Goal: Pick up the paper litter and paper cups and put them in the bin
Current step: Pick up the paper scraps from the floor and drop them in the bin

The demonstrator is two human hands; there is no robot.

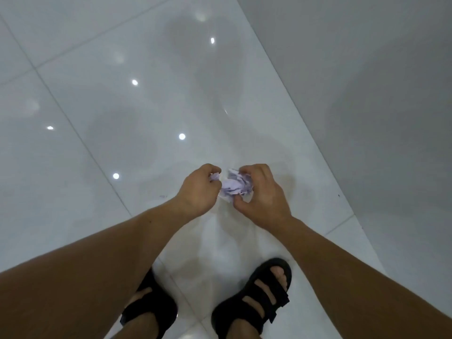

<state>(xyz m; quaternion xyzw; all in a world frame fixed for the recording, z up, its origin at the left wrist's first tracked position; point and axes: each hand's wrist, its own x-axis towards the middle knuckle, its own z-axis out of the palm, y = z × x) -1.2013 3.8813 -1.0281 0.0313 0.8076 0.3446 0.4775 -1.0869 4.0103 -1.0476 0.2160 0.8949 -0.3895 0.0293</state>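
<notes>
A crumpled wad of pale lilac paper (234,185) sits between my two hands, low over the glossy white tiled floor. My left hand (198,189) has its fingers curled around a small piece of the paper at the wad's left side. My right hand (261,194) grips the larger part, thumb below and fingers curled over the top. Both forearms reach down from the bottom corners of the view. No bin and no paper cups are in view.
My two feet in black strap sandals (259,299) stand on the tiles just below the hands. A pale grey wall (367,94) runs diagonally along the right side. The shiny floor (110,106) reflects several ceiling lights.
</notes>
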